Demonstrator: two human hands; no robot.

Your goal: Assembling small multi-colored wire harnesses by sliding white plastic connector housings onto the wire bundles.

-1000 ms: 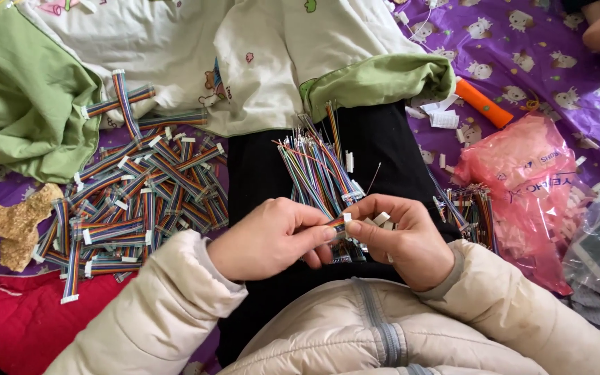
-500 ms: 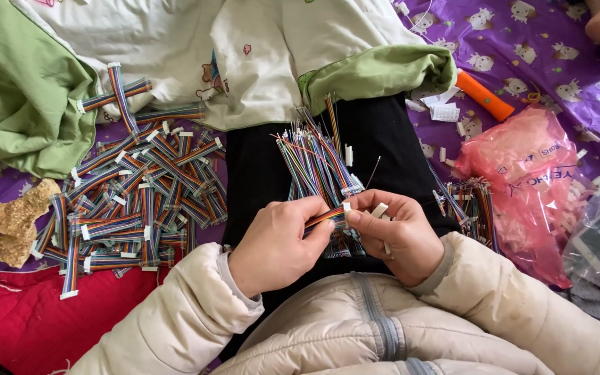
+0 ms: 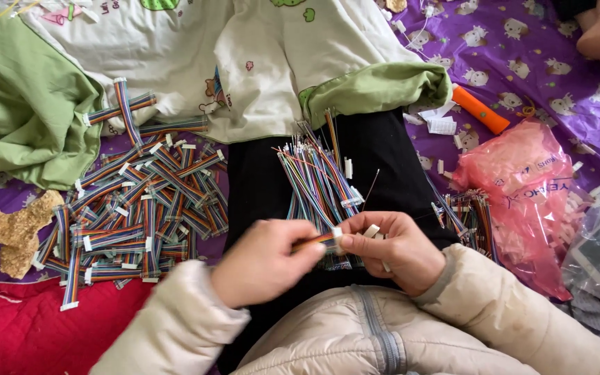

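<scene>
Rainbow ribbon cable (image 3: pixel 316 242) between both hands

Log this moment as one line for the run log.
left hand: pinches ribbon cable | right hand: holds white connector on its end | loose wires on lap | finished pile at left

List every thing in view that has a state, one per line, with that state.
Left hand: closed, pinching the ribbon cable.
Right hand: closed on the white connector.
Ribbon cable: held level between both hands.
Loose cables: lying fanned on the black lap.
Finished cables: heaped on the purple sheet.
Pink bag: crumpled, lying flat.
</scene>
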